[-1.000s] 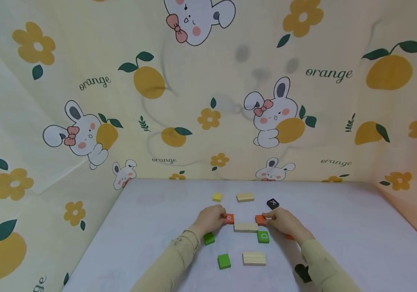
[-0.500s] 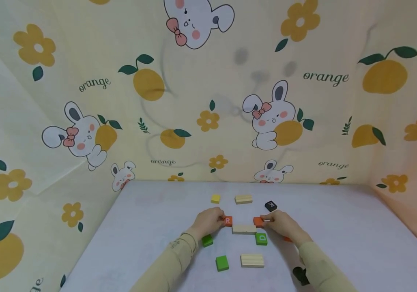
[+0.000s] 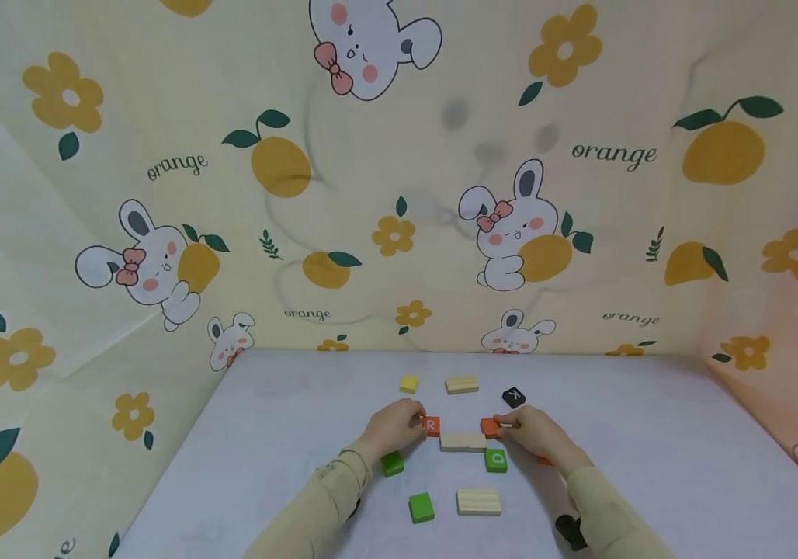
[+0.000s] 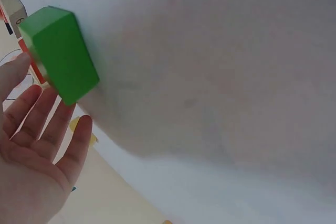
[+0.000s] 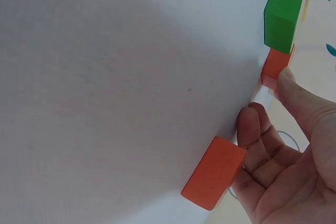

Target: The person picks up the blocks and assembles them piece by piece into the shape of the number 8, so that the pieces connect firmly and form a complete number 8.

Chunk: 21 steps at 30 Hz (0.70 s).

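In the head view my left hand [image 3: 393, 429] pinches the left side of an orange-red letter block marked R [image 3: 431, 426]. Opposite it, my right hand [image 3: 537, 435] has thumb and fingertips on another orange block [image 3: 490, 428]. Just in front of these two lies a plain wooden plank [image 3: 463, 442], apart from both hands. In the left wrist view a green block [image 4: 63, 53] partly hides the red one beside my thumb. The right wrist view has my thumb against the orange block [image 5: 276, 65], partly behind a green one [image 5: 283, 14]; a separate orange block [image 5: 214, 174] lies near my curled fingers.
Around the hands lie a yellow block [image 3: 409, 384], a wooden plank [image 3: 462, 384], a black K block [image 3: 514, 397], a green D block [image 3: 496, 460], two green blocks [image 3: 392, 463] [image 3: 421, 508] and a grooved wooden block [image 3: 479, 501]. A patterned cloth [image 3: 343, 178] hangs behind the table.
The head view has shifted slightly, so everything sits a little lower and further left in it. Hands and blocks keep their places relative to each other.
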{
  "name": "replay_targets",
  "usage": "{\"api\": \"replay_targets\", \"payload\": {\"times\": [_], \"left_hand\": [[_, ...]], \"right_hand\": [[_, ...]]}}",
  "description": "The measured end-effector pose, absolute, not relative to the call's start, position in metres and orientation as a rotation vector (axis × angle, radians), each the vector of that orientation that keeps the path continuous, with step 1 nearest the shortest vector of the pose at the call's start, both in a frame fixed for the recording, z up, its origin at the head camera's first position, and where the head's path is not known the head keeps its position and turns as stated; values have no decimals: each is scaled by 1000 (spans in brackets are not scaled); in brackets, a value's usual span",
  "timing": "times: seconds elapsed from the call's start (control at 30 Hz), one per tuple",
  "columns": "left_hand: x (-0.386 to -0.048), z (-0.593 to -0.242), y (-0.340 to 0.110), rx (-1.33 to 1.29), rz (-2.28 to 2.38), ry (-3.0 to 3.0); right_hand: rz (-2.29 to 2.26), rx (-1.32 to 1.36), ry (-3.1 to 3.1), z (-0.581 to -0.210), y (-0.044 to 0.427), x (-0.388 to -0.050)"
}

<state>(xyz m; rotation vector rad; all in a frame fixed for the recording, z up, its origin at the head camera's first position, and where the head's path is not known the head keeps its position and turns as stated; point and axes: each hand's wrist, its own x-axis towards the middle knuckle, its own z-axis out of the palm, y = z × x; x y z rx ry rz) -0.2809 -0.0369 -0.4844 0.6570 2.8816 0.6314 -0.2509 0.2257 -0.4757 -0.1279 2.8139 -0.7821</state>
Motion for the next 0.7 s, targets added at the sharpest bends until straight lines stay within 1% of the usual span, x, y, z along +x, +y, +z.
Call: {"api": "replay_targets", "payload": {"times": [0.17, 0.3, 0.7], "left_hand": [[-276, -483, -44, 682, 573, 2896], [-271, -481, -52, 771, 473, 2933], [-246, -481, -78, 918, 390, 2983]], "right_hand": [[-782, -117, 2819, -478, 225, -250], [-792, -87, 2819, -478, 226, -251], [-777, -64, 2811, -480, 226, -250]]}}
